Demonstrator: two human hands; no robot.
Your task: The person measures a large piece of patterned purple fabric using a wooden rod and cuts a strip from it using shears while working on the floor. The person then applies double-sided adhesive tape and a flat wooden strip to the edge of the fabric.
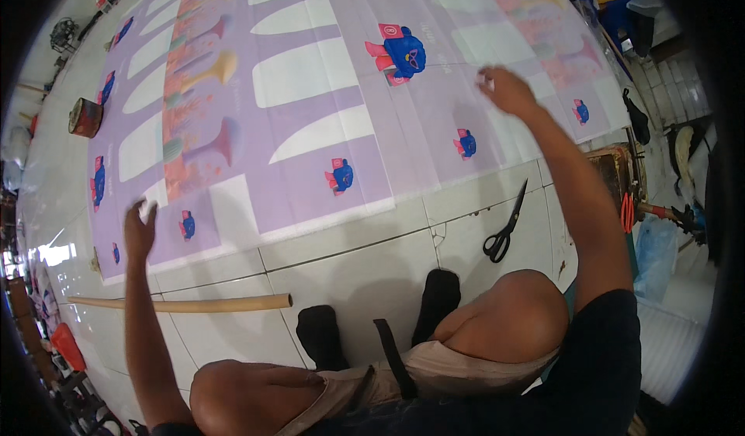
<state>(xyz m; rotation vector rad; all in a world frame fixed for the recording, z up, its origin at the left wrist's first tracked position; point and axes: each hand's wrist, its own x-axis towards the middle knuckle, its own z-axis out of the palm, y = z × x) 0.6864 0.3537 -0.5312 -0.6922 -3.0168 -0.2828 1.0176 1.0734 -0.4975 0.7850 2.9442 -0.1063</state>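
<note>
A large lilac printed fabric sheet (pixel 310 195) with white shapes, pastel bands and blue cartoon figures lies spread across the white tiles. My left hand (pixel 140 232) is over its near left corner, beside a small blue figure. The fingers of that hand are loosely bent and apart, and nothing shows in them. Farther away, my right hand (pixel 508 93) hovers at or just above the right part of the sheet, where the print looks paler. Its fingers are curved with a gap to the thumb, and I see nothing held. Whether the fingertips touch the fabric is unclear.
Black-handled scissors (pixel 506 230) lie on the tiles between my right knee and the sheet. A pale wooden stick (pixel 225 304) rests at the near left, under my left forearm. A rusty tin can (pixel 85 118) stands at the sheet's left edge. Clutter lines the right side.
</note>
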